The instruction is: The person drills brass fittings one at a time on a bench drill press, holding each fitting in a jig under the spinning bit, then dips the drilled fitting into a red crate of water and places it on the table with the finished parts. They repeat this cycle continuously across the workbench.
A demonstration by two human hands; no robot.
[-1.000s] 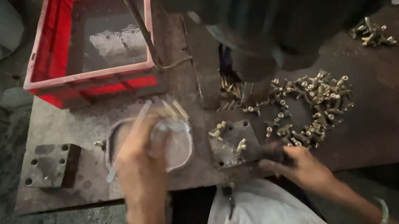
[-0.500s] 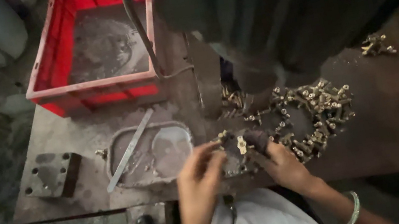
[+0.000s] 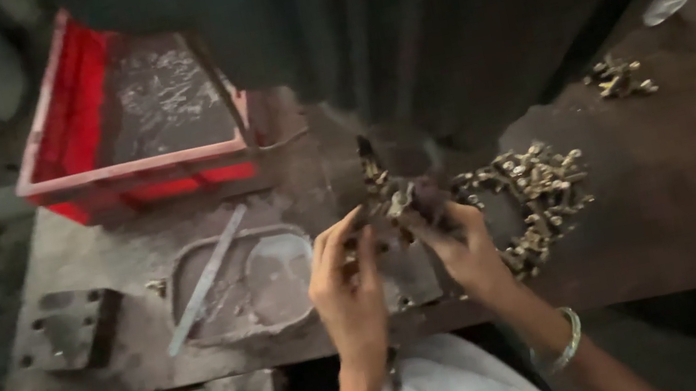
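Head view, looking down on my two hands meeting over a small brass part held just ahead of the fingertips, under the dark body of a machine. I see the left hand raised with palm turned inward, its fingers curled and closed toward the part from the left; the right hand comes in from the other side, its fingers folded over the same spot. Both hands seem to pinch the part between them, but the blur keeps me from telling which fingertips bear on it, or whether one hand alone carries it. The part lies directly beyond the fingertips, between the two hands, and I judge both hands about equally near, touching or just short of touching. Its long axis I cannot tell for certain; a dark sliver stands roughly upright just beyond it, tilted slightly left. Just right of the right fingers lies a heap of brass parts, near but apart from the hand. Left of the left fingers, near, sits a shallow grey tray with a flat metal strip laid slantwise across its rim. Further left lies a drilled steel block, and beyond the tray, well apart, a red crate. Both wrists carry green bangles.
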